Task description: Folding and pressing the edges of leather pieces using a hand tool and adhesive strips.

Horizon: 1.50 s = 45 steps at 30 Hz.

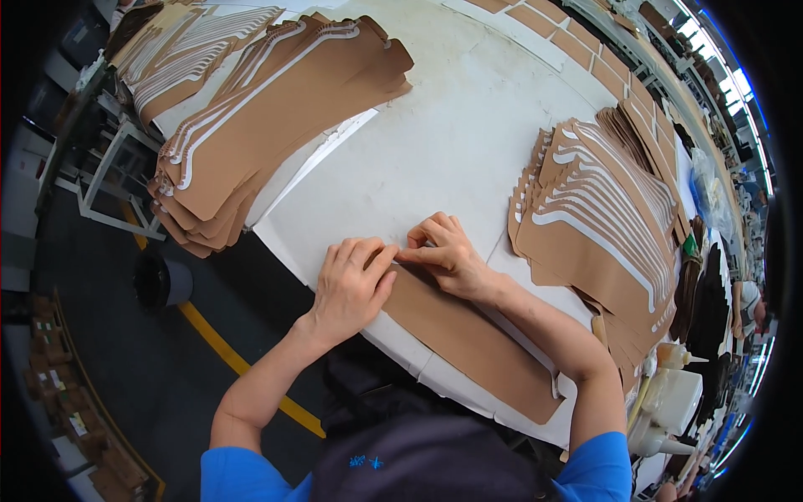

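A long brown cut piece [464, 351] with a white strip along part of its right edge lies at a slant on the white worktable [427, 142] before me. My left hand [355, 280] is at its far left end, fingers bent and pressed together on the piece, the index fingertip close to my other hand. My right hand [443, 255] pinches the same end, thumb and index finger meeting at the edge. The fingertips cover that end, so its shape there is hidden.
Stacked brown pieces [276, 113] with white edging lie upper left, more [585, 217] at right. Glue bottles [673, 402] stand lower right. A dark bucket [163, 280] is on the floor left of the table. Another person [749, 305] is at far right.
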Each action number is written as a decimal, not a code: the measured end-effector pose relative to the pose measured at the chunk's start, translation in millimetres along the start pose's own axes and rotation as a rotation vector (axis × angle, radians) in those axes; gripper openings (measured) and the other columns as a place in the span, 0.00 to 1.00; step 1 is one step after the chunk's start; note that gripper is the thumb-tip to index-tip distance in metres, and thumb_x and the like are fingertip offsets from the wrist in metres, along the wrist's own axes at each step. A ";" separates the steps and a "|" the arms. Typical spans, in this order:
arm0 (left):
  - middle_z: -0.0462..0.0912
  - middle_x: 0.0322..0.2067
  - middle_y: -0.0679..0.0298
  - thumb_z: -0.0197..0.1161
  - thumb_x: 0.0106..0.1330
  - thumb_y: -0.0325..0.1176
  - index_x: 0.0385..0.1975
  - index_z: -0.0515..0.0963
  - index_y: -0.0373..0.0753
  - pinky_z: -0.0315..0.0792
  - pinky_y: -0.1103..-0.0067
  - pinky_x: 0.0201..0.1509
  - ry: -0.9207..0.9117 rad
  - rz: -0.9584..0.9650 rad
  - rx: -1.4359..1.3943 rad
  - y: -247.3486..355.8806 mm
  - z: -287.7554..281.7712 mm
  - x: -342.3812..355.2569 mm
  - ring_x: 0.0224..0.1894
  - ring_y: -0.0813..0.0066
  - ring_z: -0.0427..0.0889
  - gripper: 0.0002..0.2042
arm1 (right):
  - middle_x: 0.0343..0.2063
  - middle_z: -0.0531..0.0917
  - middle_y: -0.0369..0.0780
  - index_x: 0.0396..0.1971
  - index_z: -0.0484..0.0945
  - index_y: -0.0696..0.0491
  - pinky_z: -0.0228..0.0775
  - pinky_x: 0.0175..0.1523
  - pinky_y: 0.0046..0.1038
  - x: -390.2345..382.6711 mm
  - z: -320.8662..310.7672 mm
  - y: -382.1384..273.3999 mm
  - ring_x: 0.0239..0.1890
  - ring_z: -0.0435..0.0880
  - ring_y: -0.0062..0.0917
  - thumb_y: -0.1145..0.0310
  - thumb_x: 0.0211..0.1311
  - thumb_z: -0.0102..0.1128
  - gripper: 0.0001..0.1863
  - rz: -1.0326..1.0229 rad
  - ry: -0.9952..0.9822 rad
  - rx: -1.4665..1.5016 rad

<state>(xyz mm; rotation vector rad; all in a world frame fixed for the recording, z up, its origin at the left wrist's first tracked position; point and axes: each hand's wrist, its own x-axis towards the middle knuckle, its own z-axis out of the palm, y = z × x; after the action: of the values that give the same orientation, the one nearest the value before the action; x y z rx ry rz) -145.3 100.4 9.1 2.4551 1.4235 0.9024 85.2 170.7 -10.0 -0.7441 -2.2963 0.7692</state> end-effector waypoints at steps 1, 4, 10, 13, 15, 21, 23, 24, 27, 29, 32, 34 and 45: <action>0.81 0.50 0.59 0.70 0.66 0.30 0.56 0.83 0.34 0.72 0.64 0.58 0.002 0.011 0.010 -0.2 0.2 -0.5 0.53 0.59 0.78 0.19 | 0.41 0.80 0.35 0.47 0.93 0.48 0.62 0.60 0.35 0.5 -3.3 2.4 0.48 0.73 0.31 0.82 0.58 0.67 0.19 -0.074 -0.026 -0.024; 0.81 0.50 0.60 0.70 0.66 0.30 0.57 0.83 0.34 0.72 0.65 0.58 -0.003 0.032 0.037 -1.3 -0.1 -2.2 0.53 0.60 0.78 0.19 | 0.42 0.81 0.39 0.44 0.93 0.49 0.65 0.57 0.35 8.9 -15.8 7.5 0.50 0.76 0.34 0.83 0.54 0.64 0.19 -0.066 -0.120 0.083; 0.81 0.51 0.61 0.71 0.66 0.29 0.57 0.84 0.35 0.73 0.66 0.56 0.005 0.061 0.083 -0.2 0.6 -5.0 0.53 0.61 0.79 0.19 | 0.42 0.82 0.39 0.44 0.92 0.51 0.66 0.60 0.36 2.4 -24.4 11.4 0.50 0.77 0.34 0.84 0.53 0.66 0.20 0.021 -0.125 0.163; 0.82 0.51 0.61 0.71 0.65 0.29 0.56 0.85 0.35 0.73 0.66 0.56 0.012 0.063 0.084 1.4 -0.1 -5.3 0.53 0.61 0.80 0.19 | 0.44 0.82 0.39 0.46 0.92 0.50 0.66 0.60 0.36 -0.5 -24.4 13.2 0.51 0.77 0.35 0.84 0.52 0.65 0.21 -0.056 -0.133 0.080; 0.82 0.51 0.62 0.71 0.65 0.29 0.56 0.85 0.35 0.73 0.66 0.56 0.012 0.065 0.093 2.0 -0.2 -6.2 0.53 0.62 0.80 0.19 | 0.45 0.82 0.38 0.47 0.91 0.50 0.66 0.60 0.37 -1.5 -22.8 12.7 0.51 0.77 0.36 0.84 0.51 0.65 0.23 -0.112 -0.135 0.024; 0.82 0.49 0.60 0.71 0.64 0.27 0.54 0.86 0.36 0.75 0.65 0.55 0.036 0.044 0.038 4.7 1.5 -3.2 0.52 0.59 0.80 0.17 | 0.49 0.81 0.40 0.52 0.89 0.51 0.65 0.60 0.38 -4.2 -9.8 -2.4 0.54 0.77 0.38 0.82 0.49 0.65 0.26 -0.209 -0.048 -0.116; 0.82 0.48 0.59 0.71 0.64 0.26 0.53 0.86 0.36 0.76 0.64 0.55 0.038 -0.027 -0.024 2.9 1.6 3.1 0.51 0.57 0.81 0.16 | 0.52 0.79 0.42 0.57 0.86 0.51 0.66 0.60 0.38 -4.8 -16.3 -9.4 0.57 0.75 0.39 0.81 0.53 0.65 0.27 -0.117 -0.114 -0.113; 0.82 0.47 0.58 0.70 0.65 0.25 0.53 0.85 0.36 0.77 0.66 0.55 0.021 -0.049 -0.049 0.0 0.3 7.0 0.49 0.58 0.81 0.16 | 0.58 0.78 0.44 0.61 0.83 0.52 0.66 0.66 0.42 -6.7 -21.0 -14.8 0.64 0.72 0.41 0.79 0.60 0.66 0.26 -0.048 -0.154 -0.049; 0.82 0.46 0.58 0.68 0.66 0.23 0.53 0.84 0.36 0.79 0.69 0.52 -0.007 -0.149 -0.166 -9.6 -3.7 11.1 0.46 0.61 0.83 0.16 | 0.62 0.78 0.45 0.63 0.82 0.52 0.64 0.72 0.43 -31.7 -52.3 -53.0 0.69 0.72 0.43 0.77 0.66 0.67 0.24 0.184 0.020 0.256; 0.81 0.45 0.58 0.66 0.68 0.21 0.50 0.84 0.34 0.80 0.72 0.51 -0.008 -0.168 -0.208 -15.2 -7.8 11.4 0.44 0.64 0.84 0.12 | 0.65 0.77 0.46 0.63 0.82 0.52 0.63 0.74 0.42 -66.9 -96.9 -77.6 0.70 0.72 0.43 0.76 0.66 0.68 0.24 0.347 0.107 0.132; 0.81 0.45 0.58 0.66 0.69 0.21 0.45 0.85 0.34 0.80 0.73 0.49 -0.068 -0.239 -0.258 -17.8 -13.5 15.3 0.45 0.65 0.84 0.08 | 0.54 0.83 0.46 0.54 0.86 0.56 0.71 0.65 0.38 -171.5 -139.4 -88.6 0.59 0.80 0.40 0.79 0.65 0.68 0.18 0.595 0.343 -0.351; 0.82 0.44 0.59 0.66 0.68 0.22 0.41 0.85 0.35 0.79 0.72 0.51 -0.099 -0.228 -0.290 -15.0 -13.0 25.7 0.46 0.63 0.84 0.05 | 0.52 0.81 0.46 0.55 0.85 0.59 0.70 0.64 0.36 -251.6 -147.0 -101.2 0.57 0.80 0.39 0.78 0.64 0.70 0.19 0.774 0.501 -0.589; 0.85 0.48 0.55 0.66 0.69 0.28 0.41 0.84 0.35 0.75 0.62 0.60 -0.041 0.002 0.043 14.7 -5.2 56.5 0.53 0.51 0.83 0.05 | 0.51 0.78 0.43 0.59 0.80 0.59 0.71 0.64 0.33 -310.2 -142.4 -130.1 0.56 0.79 0.36 0.79 0.60 0.68 0.24 0.951 0.305 -0.380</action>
<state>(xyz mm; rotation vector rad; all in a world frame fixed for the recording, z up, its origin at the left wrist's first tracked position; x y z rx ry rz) -116.9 138.8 43.1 2.4909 1.4419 0.8251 347.4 -73.9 59.7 -2.0373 -1.7496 0.5246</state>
